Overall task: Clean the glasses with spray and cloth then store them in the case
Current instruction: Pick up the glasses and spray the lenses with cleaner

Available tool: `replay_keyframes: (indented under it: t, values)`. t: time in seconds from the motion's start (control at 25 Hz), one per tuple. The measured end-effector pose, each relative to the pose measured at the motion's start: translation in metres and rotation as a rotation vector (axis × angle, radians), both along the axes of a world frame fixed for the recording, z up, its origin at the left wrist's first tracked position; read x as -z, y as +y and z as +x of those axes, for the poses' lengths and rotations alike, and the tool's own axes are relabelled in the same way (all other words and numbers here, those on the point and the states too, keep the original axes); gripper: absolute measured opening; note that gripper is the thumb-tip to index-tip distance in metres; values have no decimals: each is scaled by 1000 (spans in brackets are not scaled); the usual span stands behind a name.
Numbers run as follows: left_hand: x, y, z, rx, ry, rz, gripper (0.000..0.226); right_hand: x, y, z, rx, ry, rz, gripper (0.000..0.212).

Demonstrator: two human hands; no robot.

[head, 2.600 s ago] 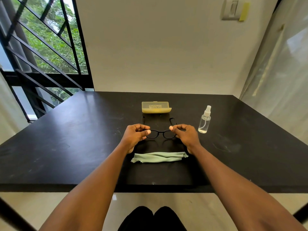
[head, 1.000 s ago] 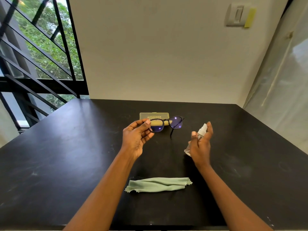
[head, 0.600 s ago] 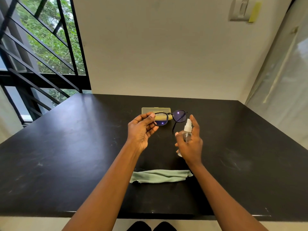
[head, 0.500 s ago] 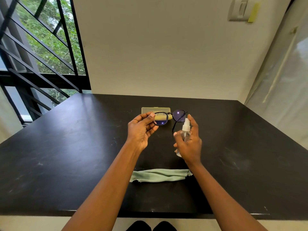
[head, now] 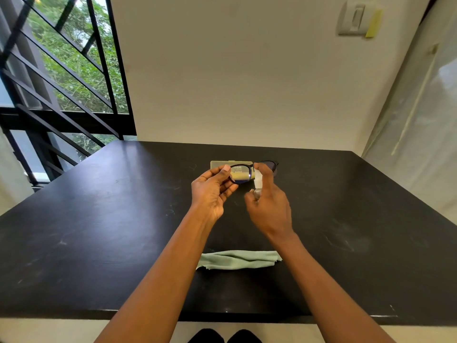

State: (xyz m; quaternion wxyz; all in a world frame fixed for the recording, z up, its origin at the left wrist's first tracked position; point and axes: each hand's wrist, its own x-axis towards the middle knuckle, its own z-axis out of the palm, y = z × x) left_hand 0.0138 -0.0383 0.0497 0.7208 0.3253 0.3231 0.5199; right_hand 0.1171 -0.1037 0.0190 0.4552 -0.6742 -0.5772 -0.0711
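Glasses (head: pixel 241 172) pinched by left hand (head: pixel 212 193) — right hand (head: pixel 269 206) grips spray bottle (head: pixel 258 181) (upright).

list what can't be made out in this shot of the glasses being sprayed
Head view only:
- spray bottle: body hidden inside the right hand, motion-blurred.
- glasses: right lens mostly behind that hand; the left hand covers one end.
- case: printed text too small; open or closed unclear.
- spray mist: not visible.

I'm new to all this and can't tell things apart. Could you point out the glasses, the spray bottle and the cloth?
glasses (head: pixel 239 174): head view, on the left lens.
spray bottle (head: pixel 258 180): head view, on its white top.
cloth (head: pixel 238 260): head view, on the middle of the folded fabric.
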Motion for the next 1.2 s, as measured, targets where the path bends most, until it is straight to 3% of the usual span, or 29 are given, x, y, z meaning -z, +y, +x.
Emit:
replay_keyframes:
  t: [0.2,0.48,1.0,1.2]
  values:
    - [-5,-2,0,-20,-11,-14,9,-7,6,-4,135,-164,-153,56]
    - [-8,-5,0,-12,-7,-3,8,-8,8,-4,125,-197,-164,53]
    - [-6,-2,-4,15,5,-29,11,-12,-6,33,180,-3,-28,52]
    - [-7,0,-5,3,-1,-33,5,4,-2,47,154,108,159,57]
